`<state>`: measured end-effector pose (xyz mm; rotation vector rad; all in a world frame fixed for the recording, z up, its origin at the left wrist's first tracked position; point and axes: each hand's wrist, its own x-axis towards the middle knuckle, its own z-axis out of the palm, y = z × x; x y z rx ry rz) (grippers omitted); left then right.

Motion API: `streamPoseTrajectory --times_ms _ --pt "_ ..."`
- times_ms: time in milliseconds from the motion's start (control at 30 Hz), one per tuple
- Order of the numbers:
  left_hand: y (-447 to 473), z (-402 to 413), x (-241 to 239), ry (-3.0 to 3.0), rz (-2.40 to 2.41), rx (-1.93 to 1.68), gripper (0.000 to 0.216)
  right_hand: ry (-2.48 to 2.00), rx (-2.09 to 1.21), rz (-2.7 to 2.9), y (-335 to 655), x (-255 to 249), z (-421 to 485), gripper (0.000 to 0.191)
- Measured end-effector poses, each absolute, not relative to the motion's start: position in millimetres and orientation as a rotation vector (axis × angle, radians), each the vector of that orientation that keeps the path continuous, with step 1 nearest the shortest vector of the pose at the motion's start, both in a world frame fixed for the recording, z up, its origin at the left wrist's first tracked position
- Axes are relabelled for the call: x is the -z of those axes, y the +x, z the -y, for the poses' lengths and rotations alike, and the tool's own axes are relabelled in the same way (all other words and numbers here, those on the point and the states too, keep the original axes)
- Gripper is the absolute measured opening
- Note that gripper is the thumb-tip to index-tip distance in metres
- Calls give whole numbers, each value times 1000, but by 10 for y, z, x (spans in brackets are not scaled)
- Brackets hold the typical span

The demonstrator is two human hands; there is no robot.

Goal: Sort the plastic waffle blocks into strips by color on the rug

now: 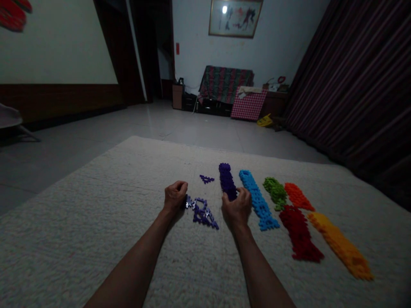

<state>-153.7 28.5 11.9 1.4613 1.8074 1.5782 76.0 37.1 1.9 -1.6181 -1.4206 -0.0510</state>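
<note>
My left hand rests on the cream mat with its fingers curled closed; what they hold, if anything, is hidden. At its right edge lie several loose purple interlocking plastic pieces, open-framed with toothed edges. One triangular purple piece lies apart, farther off. My right hand has thumb and fingers around the near end of a row of stacked purple pieces. Just right of that hand runs a long row of light blue pieces.
Farther right lie groups of green pieces, orange pieces, dark red pieces and yellow pieces. The mat ends at a tiled floor. Beyond stand a low black cabinet and a dark curtain.
</note>
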Motion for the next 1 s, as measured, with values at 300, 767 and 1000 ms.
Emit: streamPoseTrajectory --times_ms 300,767,1000 --pt "-1556 -311 -67 1433 -1827 -1601 29 -1713 25 1367 709 31 -390 54" --pt "-1759 -172 -22 1651 -1675 -1254 33 -1035 -407 1898 511 86 -108 39" --pt "-1819 113 36 2089 -1664 -1061 41 -1160 -323 2038 430 79 141 44"
